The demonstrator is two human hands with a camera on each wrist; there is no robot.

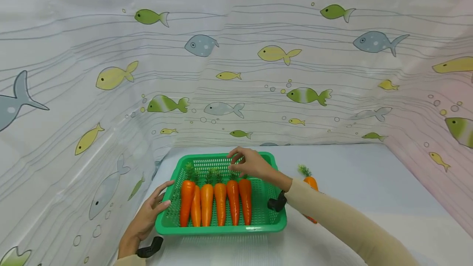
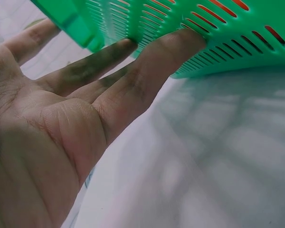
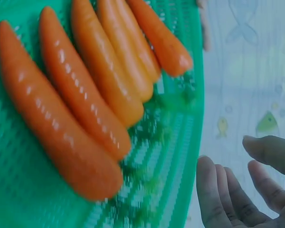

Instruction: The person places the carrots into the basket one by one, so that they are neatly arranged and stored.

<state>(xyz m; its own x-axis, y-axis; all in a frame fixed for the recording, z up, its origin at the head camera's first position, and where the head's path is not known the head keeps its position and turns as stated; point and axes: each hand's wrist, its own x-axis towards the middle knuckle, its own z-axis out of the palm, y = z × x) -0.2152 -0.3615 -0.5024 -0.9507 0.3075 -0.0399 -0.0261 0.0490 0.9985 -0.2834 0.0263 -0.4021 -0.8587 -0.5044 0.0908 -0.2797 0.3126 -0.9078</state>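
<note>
A green plastic basket (image 1: 221, 230) holds several orange carrots (image 1: 207, 205), lying side by side with leafy green tops toward the far wall. My left hand (image 1: 145, 216) is at the basket's left side; in the left wrist view its extended fingers touch the slotted outer wall (image 2: 237, 50). Over the carrot tops, near the basket's back, hovers my right hand (image 1: 255, 164) with loosely bent fingers and nothing between them. In the right wrist view, that hand's thumb and fingers (image 3: 247, 202) are apart, clear of the carrots (image 3: 61, 123).
Another carrot (image 1: 311, 182) lies on the white table (image 1: 354, 184) right of the basket, partly hidden behind my right forearm. A fish-patterned sheet (image 1: 236, 89) forms walls at the back and both sides. Black camera mounts (image 1: 277, 202) sit on both wrists.
</note>
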